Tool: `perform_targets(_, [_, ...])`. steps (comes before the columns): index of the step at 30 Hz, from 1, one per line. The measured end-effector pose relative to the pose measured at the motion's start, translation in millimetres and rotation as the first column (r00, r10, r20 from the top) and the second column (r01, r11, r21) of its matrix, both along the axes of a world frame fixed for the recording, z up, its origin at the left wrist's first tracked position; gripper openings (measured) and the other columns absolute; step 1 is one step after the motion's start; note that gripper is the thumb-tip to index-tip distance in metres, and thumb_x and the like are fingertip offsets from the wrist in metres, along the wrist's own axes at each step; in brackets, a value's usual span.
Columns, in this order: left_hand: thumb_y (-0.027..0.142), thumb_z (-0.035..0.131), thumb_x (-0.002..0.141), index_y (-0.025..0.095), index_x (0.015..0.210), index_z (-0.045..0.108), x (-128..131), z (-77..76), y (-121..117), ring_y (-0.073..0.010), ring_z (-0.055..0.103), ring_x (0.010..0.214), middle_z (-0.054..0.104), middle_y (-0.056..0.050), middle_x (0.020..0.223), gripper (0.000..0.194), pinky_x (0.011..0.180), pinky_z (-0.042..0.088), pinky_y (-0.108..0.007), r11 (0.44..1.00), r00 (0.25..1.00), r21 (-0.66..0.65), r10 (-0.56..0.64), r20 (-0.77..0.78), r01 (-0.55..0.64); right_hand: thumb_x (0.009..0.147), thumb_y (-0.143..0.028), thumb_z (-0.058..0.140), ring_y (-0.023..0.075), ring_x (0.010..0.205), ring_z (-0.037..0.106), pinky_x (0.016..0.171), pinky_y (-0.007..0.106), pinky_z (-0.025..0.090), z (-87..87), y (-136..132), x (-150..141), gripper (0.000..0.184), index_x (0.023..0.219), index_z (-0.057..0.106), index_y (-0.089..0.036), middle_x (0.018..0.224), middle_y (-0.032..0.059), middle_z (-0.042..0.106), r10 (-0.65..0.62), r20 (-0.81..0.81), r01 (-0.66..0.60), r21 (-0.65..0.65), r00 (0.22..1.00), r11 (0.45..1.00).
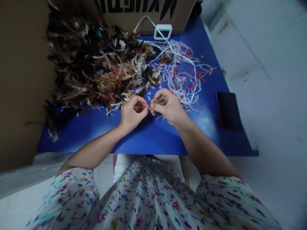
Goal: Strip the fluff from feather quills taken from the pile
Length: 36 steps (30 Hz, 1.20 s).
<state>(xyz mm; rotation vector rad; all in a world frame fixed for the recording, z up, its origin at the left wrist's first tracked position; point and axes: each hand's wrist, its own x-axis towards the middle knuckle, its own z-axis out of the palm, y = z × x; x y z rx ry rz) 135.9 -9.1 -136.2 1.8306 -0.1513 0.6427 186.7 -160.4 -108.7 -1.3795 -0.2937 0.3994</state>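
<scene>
Feather heap point(100, 70): across left and middle of table point(148, 140), reaching back toward box point(134, 24).
Ribbon tangle point(172, 76): right of feather heap, meeting its edge.
Screened device point(166, 32): at back of table, just before box, behind ribbon tangle.
Phone point(229, 110): near table's right edge, well apart from ribbon tangle.
Left hand point(132, 111): before feather heap, just beside right hand point(170, 108).
Feather bits point(161, 102): inside right hand's curled fingers.
Cardboard panel point(21, 80): left of feather heap.
Wall point(266, 80): beyond table's right edge.
</scene>
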Motion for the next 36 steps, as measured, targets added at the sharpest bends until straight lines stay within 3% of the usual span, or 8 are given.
perform_targets(4, [0.018, 0.076, 0.075, 0.021, 0.083, 0.061, -0.1, 0.2, -0.1, -0.0073, 0.069, 0.060, 0.071, 0.005, 0.073, 0.017, 0.056, 0.056, -0.016, 1.000, 1.000, 0.011, 0.021, 0.006, -0.021, 0.068, -0.026, 0.078, 0.0097, 0.054, 0.063, 0.051, 0.022, 0.053, 3.2, -0.2, -1.5, 0.032, 0.084, 0.051, -0.022, 0.063, -0.0072, 0.063, -0.010, -0.021, 0.010, 0.001, 1.000, 1.000])
perform_targets(9, [0.016, 0.074, 0.076, 0.021, 0.083, 0.061, -1.2, 1.0, -1.1, -0.0067, 0.068, 0.060, 0.071, 0.006, 0.072, 0.015, 0.057, 0.056, -0.016, 0.999, 0.999, 0.037, 0.036, 0.033, -0.037, 0.077, -0.042, 0.075, 0.0111, 0.053, 0.065, 0.046, 0.022, 0.052, 8.2, -0.2, -2.1, 0.027, 0.084, 0.058, -0.022, 0.067, -0.0028, 0.067, -0.048, -0.109, 0.044, -0.038, 0.993, 0.998])
perform_targets(19, [0.014, 0.072, 0.080, 0.021, 0.084, 0.062, -3.4, 1.8, -0.7, -0.0072, 0.069, 0.064, 0.070, 0.005, 0.075, 0.013, 0.060, 0.056, -0.017, 0.991, 0.995, 0.128, 0.032, 0.094, -0.044, 0.065, -0.023, 0.076, 0.0119, 0.052, 0.064, 0.041, 0.020, 0.052, 12.9, -4.1, -3.3, 0.016, 0.077, 0.068, -0.016, 0.057, -0.0014, 0.065, -0.027, -0.043, 0.019, -0.184, 0.999, 0.983])
perform_targets(28, [0.017, 0.071, 0.083, 0.021, 0.084, 0.062, -2.0, -2.7, 1.1, -0.0073, 0.067, 0.065, 0.070, 0.004, 0.076, 0.010, 0.062, 0.056, -0.018, 0.976, 0.990, 0.205, 0.041, 0.135, -0.068, 0.063, -0.023, 0.083, 0.0106, 0.046, 0.059, 0.040, 0.019, 0.051, 14.4, -4.6, -2.3, 0.017, 0.070, 0.071, -0.014, 0.051, -0.0008, 0.063, 0.006, -0.080, -0.024, -0.227, 0.997, 0.973])
perform_targets(36, [0.017, 0.071, 0.083, 0.021, 0.083, 0.063, -3.0, -0.7, 0.8, -0.0078, 0.067, 0.065, 0.071, 0.004, 0.076, 0.008, 0.063, 0.056, -0.019, 0.968, 0.990, 0.236, 0.050, 0.133, -0.081, 0.065, -0.034, 0.090, 0.0131, 0.050, 0.062, 0.043, 0.023, 0.052, 17.6, -11.6, 0.8, 0.029, 0.074, 0.073, -0.013, 0.056, 0.0023, 0.065, 0.071, -0.047, -0.081, -0.248, 0.996, 0.965])
